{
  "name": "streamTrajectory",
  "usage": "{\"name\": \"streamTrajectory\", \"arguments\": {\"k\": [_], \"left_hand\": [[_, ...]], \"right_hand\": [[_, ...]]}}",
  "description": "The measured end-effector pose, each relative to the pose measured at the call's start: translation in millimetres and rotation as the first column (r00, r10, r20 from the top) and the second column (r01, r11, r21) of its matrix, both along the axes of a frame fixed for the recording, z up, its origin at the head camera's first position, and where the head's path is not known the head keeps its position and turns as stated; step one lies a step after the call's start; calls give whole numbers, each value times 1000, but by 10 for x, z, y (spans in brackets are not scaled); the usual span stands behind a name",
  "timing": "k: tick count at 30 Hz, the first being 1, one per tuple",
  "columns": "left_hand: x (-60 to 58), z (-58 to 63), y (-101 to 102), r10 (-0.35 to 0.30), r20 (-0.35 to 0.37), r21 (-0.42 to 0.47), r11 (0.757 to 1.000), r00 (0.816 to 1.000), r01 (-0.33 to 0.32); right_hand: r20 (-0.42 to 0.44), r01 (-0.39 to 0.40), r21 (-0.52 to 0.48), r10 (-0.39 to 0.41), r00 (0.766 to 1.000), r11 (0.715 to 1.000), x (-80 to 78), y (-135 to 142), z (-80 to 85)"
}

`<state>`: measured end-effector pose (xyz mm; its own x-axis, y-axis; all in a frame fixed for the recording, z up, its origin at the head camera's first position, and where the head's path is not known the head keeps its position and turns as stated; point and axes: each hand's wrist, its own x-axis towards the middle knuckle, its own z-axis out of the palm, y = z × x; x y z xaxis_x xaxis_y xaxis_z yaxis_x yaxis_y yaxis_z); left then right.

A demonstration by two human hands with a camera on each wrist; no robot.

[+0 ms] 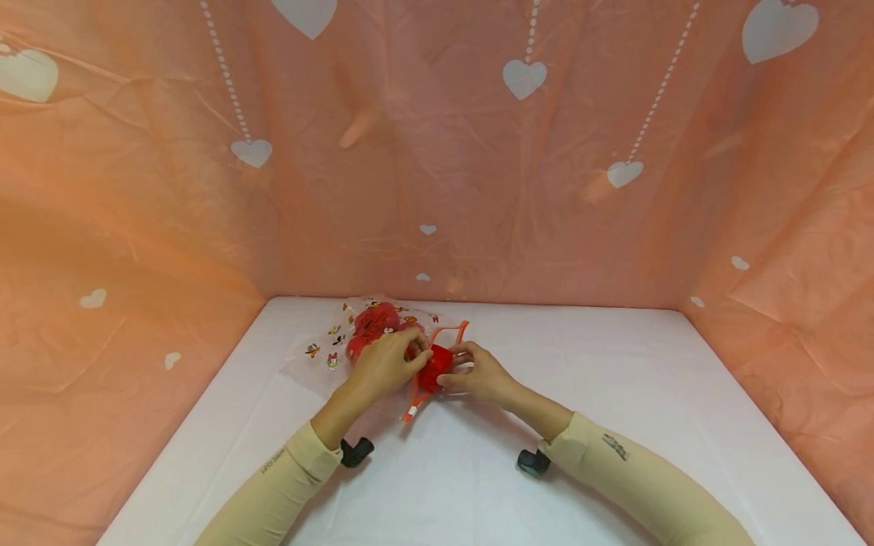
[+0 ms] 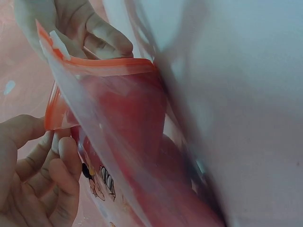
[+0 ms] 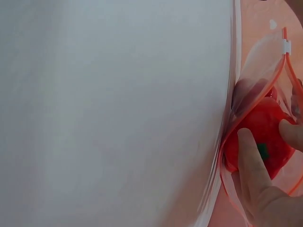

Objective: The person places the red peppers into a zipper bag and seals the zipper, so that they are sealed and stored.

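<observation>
A clear zip bag [image 1: 317, 364] printed with small cartoon figures lies on the table, its orange-edged mouth spread apart. My left hand [image 1: 389, 360] pinches the orange rim [image 2: 56, 111] between thumb and fingers. Inside the mouth sits a glossy red pepper-like piece [image 3: 265, 127] with a green spot. My right hand [image 1: 481, 373] grips this red pepper, thumb and fingers on different sides of it, as the right wrist view shows. Deeper in the bag are more red things [image 1: 375, 320], whose kind is hard to tell through the plastic. A white slider [image 3: 286, 46] sits at one end of the zip.
Under the bag is a white-covered table [image 1: 614, 364]. Orange curtains with white hearts [image 1: 437, 152] stand behind it and along both sides. A dark wrist camera [image 1: 356, 453] hangs by the left cuff, and another dark camera [image 1: 533, 462] by the right cuff.
</observation>
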<state>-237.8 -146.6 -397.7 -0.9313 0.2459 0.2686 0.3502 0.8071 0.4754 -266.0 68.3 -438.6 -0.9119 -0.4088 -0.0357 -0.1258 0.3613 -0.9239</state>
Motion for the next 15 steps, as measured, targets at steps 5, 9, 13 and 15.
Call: {"name": "streamTrajectory", "arguments": {"k": [5,9,13,15], "left_hand": [[-4,1,0,0,-4,5,1000,1000,0],[-7,0,-1,-4,-12,6,1000,1000,4],[-13,0,-8,-2,-24,9,1000,1000,2],[-14,1,-14,1,-30,8,1000,1000,0]], "right_hand": [[2,5,-4,-5,1000,1000,-1,-67,-4],[9,4,-27,-4,1000,1000,-10,-108,-28],[16,9,-35,-8,1000,999,-8,-145,-34],[17,9,-32,-9,1000,999,1,-160,-23]]}}
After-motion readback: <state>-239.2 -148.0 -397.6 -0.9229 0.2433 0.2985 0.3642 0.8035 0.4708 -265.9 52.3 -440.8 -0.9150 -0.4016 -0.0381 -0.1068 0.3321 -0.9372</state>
